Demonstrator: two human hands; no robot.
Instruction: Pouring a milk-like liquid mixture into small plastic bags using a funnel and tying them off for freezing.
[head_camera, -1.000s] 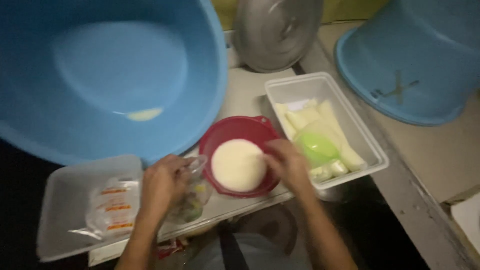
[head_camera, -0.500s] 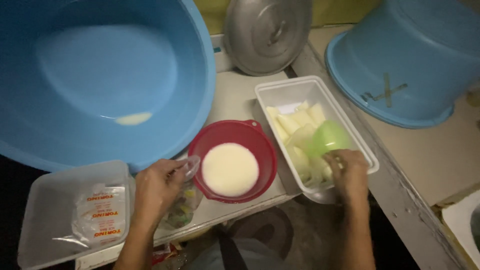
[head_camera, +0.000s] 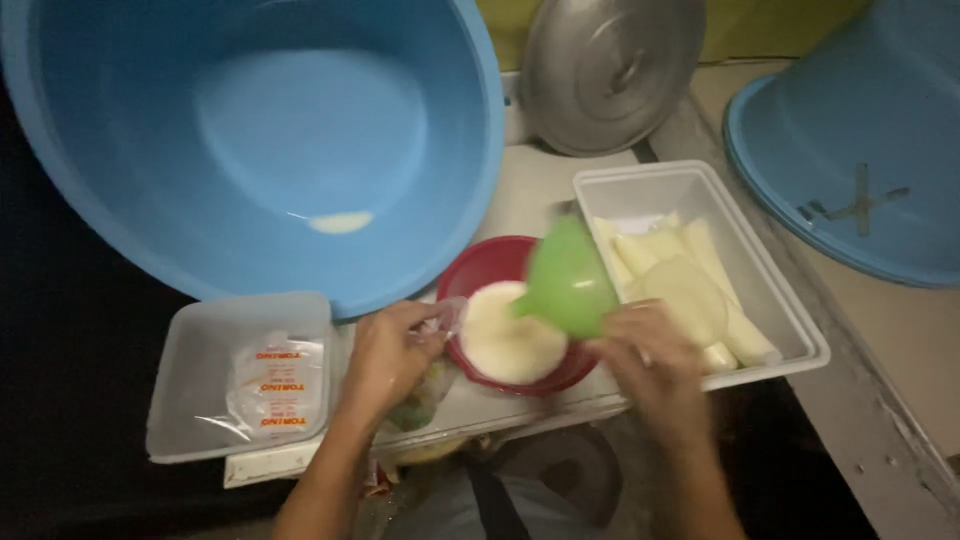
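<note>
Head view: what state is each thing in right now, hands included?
Red bowl: upright, holds pale batter.
Green scoop: lifted and tilted over the bowl, blurred.
Right hand: gripping the scoop.
Left hand: closed on a clear plastic bag.
White tray: open, pale pieces inside.
Big blue basin: tilted, nearly empty.
Clear lidded box: closed.
Metal lid: leaning.

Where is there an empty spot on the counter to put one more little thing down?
The bare counter between the big blue basin, the metal lid and the white tub is free. Near the red bowl it is crowded: the left hand and right hand, lifting a green funnel, fill it.
</note>
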